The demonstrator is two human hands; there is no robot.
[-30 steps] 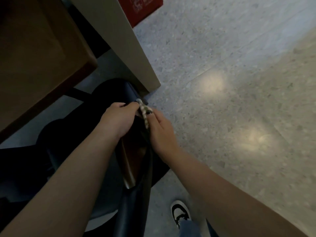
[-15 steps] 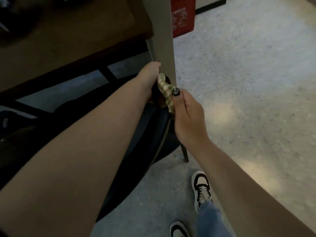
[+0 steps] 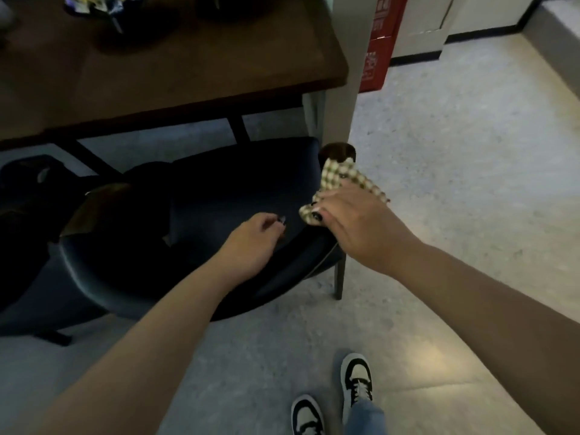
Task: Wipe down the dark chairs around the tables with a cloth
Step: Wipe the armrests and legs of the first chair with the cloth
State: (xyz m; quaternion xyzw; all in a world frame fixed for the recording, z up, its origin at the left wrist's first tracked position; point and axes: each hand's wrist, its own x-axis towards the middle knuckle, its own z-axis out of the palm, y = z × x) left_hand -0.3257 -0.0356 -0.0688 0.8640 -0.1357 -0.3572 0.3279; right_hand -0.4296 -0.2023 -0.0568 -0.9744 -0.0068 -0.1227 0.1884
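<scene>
A dark blue chair with a curved back stands pushed toward a brown wooden table. My right hand grips a green-and-cream checked cloth and presses it on the chair's right armrest, whose wooden tip pokes out beyond the cloth. My left hand hovers over the rim of the chair back with its fingers loosely curled and nothing in them.
A pale pillar rises right behind the armrest, with a red box beside it. Another dark chair stands at the left. Dark items sit on the tabletop. My two shoes stand on the speckled floor.
My left hand has let go of the cloth and dropped back toward the chair's rim. My right hand now spreads the cloth over the armrest alone. The view has pulled back and up.
</scene>
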